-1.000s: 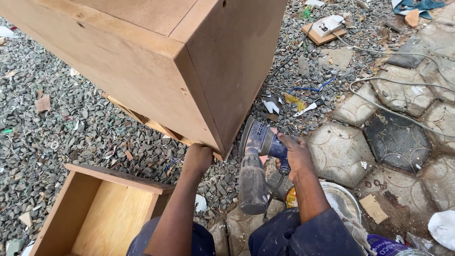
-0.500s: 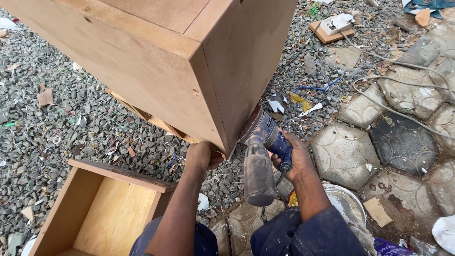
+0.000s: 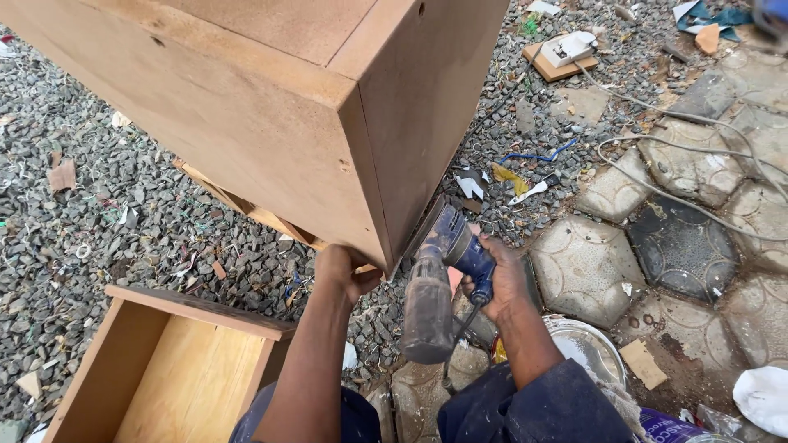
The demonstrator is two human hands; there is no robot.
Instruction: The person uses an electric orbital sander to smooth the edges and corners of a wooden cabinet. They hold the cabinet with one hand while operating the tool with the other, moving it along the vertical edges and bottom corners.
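- Sander, blue and dust-coated: your right hand wraps its handle in a firm grip, the pad pressed against the lower edge of the cabinet's side panel.
- Cabinet, brown board, raised above the gravel; your left hand cups its bottom corner, fingers curled under the edge.
- Open wooden drawer, on the gravel just below your left forearm.
- White cable, looping over the paving stones to your right.
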